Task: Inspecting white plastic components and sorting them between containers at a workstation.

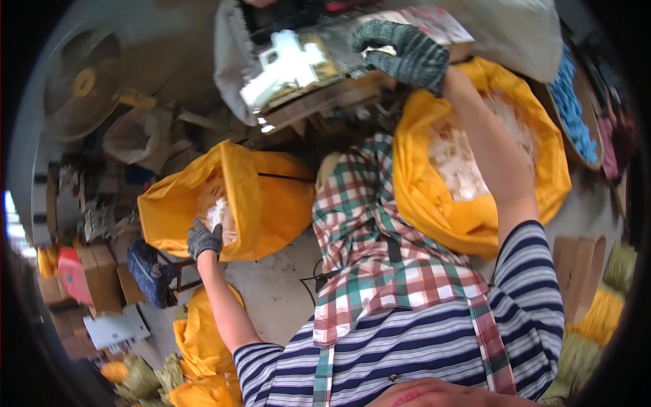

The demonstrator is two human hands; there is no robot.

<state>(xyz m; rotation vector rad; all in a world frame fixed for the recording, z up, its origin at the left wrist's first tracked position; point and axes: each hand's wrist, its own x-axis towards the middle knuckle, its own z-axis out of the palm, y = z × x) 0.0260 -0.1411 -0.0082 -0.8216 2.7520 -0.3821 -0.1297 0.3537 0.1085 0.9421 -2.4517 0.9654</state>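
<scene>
My right hand, in a dark grey knitted glove, is curled around a small whitish piece over the work table. Only part of that piece shows; its kind is not clear. My left hand, also gloved, is at the mouth of the left yellow sack with fingers apart. Just beyond its fingertips are white pieces inside the sack. Beneath my right forearm stands a second yellow sack, holding many pale, flat pieces. Bright white pieces lie on the table's left part.
The work table spans the top middle, with a translucent plastic bag at its left edge. A large fan stands far left. Blue strands fill a container at right. Cardboard boxes and another yellow sack sit lower left.
</scene>
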